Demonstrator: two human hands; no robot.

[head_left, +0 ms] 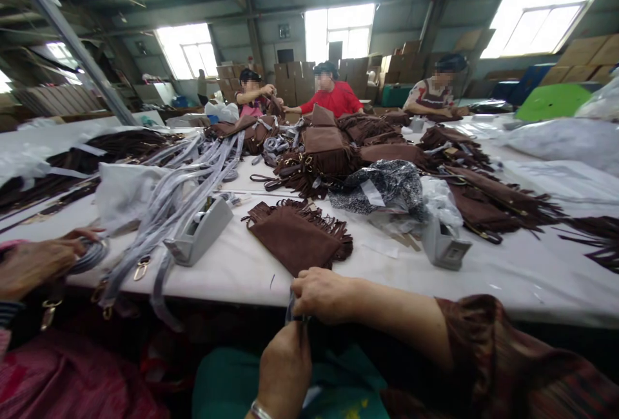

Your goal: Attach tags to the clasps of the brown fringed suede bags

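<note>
My left hand (285,367), with a silver bangle at the wrist, is closed just below the table edge. My right hand (324,293) meets it from above, its fingers pinched together. Between them is a short piece of strap in greyish plastic wrap (291,308), mostly hidden by my fingers. Just beyond my right hand, a brown fringed bag (294,235) lies flat on the white table (251,277). To its left stands a grey tape dispenser (200,232), beside a bundle of plastic-wrapped straps (167,206) with gold clasps hanging over the edge.
At the left, a co-worker's hand (43,264) holds a coiled wrapped strap (91,253). A second tape dispenser (445,245) stands right of a crumpled black-and-clear plastic bag (387,187). Piled brown bags (329,142) fill the table's middle; several people work across from me.
</note>
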